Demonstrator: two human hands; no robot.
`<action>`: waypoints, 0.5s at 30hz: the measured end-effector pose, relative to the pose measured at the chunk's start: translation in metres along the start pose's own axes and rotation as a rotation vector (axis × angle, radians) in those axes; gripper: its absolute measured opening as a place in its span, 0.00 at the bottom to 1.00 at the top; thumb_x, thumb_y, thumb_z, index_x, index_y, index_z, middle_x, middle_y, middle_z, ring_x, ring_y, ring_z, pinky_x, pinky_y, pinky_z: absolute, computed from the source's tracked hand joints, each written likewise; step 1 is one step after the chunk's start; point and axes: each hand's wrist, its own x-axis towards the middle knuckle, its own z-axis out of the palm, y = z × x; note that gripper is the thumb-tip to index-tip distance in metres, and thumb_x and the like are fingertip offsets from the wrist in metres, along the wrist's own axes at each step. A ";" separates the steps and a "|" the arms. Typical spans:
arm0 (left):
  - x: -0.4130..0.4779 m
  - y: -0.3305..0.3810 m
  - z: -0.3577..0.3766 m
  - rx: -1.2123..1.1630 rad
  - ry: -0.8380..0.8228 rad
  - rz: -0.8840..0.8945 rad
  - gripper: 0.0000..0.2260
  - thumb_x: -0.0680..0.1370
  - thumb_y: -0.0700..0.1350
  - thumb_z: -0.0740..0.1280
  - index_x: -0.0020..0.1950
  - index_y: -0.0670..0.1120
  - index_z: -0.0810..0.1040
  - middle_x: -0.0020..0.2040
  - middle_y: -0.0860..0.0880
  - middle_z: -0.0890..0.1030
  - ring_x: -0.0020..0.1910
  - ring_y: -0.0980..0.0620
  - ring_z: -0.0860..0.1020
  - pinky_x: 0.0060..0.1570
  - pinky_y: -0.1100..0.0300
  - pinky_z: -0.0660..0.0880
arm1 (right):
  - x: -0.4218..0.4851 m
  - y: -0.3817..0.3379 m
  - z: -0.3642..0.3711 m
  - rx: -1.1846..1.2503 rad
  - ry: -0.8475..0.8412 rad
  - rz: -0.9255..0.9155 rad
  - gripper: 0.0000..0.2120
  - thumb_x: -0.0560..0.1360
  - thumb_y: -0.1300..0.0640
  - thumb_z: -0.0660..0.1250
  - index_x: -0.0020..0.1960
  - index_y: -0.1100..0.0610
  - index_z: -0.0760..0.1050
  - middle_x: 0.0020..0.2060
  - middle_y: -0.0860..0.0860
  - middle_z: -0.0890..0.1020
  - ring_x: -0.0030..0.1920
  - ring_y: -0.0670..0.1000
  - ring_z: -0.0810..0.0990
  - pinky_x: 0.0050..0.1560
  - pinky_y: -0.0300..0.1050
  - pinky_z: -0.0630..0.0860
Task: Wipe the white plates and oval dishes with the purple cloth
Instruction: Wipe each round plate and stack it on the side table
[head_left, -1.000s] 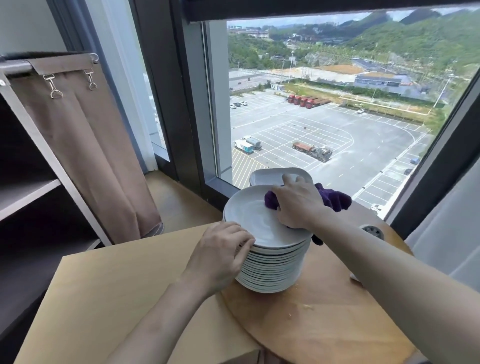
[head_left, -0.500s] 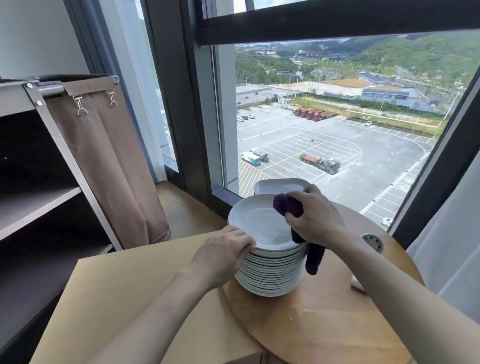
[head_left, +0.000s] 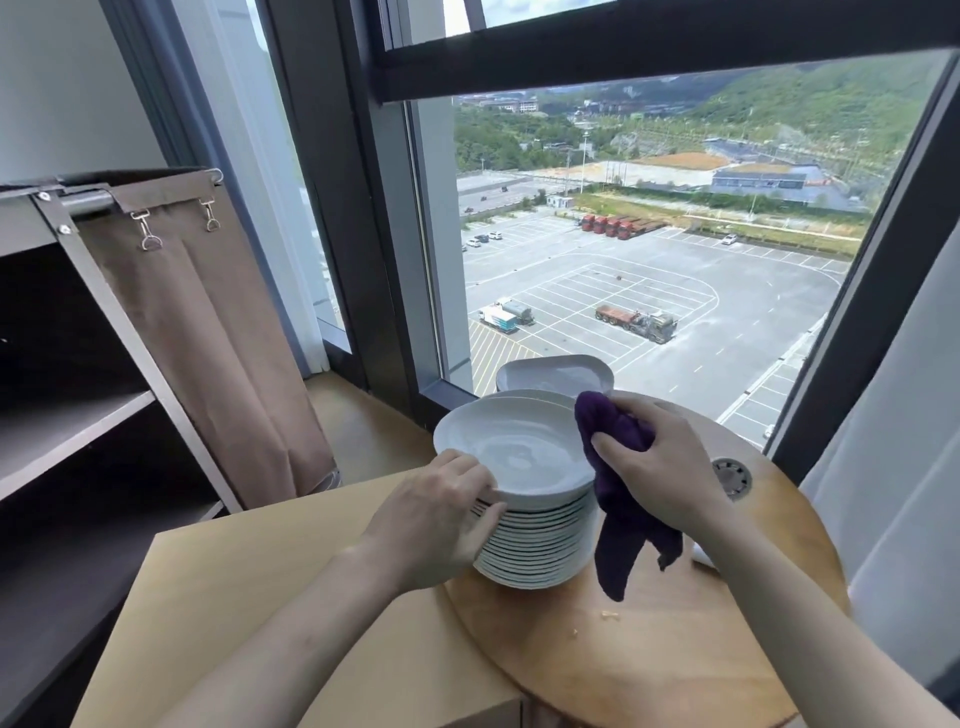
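1. The left grip (head_left: 436, 519) holds the near left rim of the top round white ceramic plate (head_left: 514, 447), fingers curled round the edge.
2. The right grip (head_left: 660, 467) is closed around a bunched purple cloth (head_left: 615, 431). A wad of the cloth meets the right rim of that top plate, and a loose tail hangs down just right of the stack.
3. The top plate lies offset to the left over a tall stack of round white plates (head_left: 540, 545), its left rim overhanging. Whether it is lifted clear of the plate below cannot be told.
4. A white oval dish (head_left: 556, 374) sits just beyond the stack, on the far side toward the large dark-framed window (head_left: 649, 234).
5. The stack stands on the left part of a round wooden tabletop (head_left: 675, 649). A round metal grommet (head_left: 731, 478) is set into the tabletop to the right, and small yellow crumbs (head_left: 610, 616) lie near the stack.
6. A rectangular pale wooden tabletop (head_left: 311, 597) lies near left, and a brown fabric bag (head_left: 208, 338) hangs from a grey shelving cart (head_left: 67, 431) at far left
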 end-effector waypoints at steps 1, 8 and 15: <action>-0.003 0.001 -0.001 0.012 -0.005 -0.006 0.12 0.80 0.51 0.71 0.55 0.43 0.80 0.51 0.49 0.80 0.56 0.49 0.77 0.54 0.52 0.78 | -0.005 0.000 0.001 0.008 -0.002 0.001 0.17 0.72 0.53 0.73 0.57 0.36 0.80 0.50 0.46 0.80 0.51 0.44 0.80 0.57 0.46 0.74; -0.008 -0.001 -0.012 0.166 0.199 0.106 0.07 0.75 0.40 0.78 0.45 0.41 0.81 0.41 0.48 0.81 0.43 0.46 0.81 0.38 0.53 0.79 | -0.045 -0.016 0.006 0.080 0.000 -0.053 0.19 0.68 0.45 0.69 0.58 0.33 0.79 0.49 0.38 0.78 0.52 0.38 0.79 0.51 0.33 0.70; -0.063 -0.022 -0.039 0.240 0.320 0.098 0.09 0.81 0.46 0.68 0.47 0.41 0.82 0.43 0.48 0.81 0.44 0.46 0.82 0.41 0.51 0.80 | -0.073 -0.025 0.014 0.227 0.015 -0.072 0.18 0.69 0.46 0.71 0.56 0.30 0.79 0.52 0.36 0.80 0.53 0.41 0.81 0.54 0.39 0.74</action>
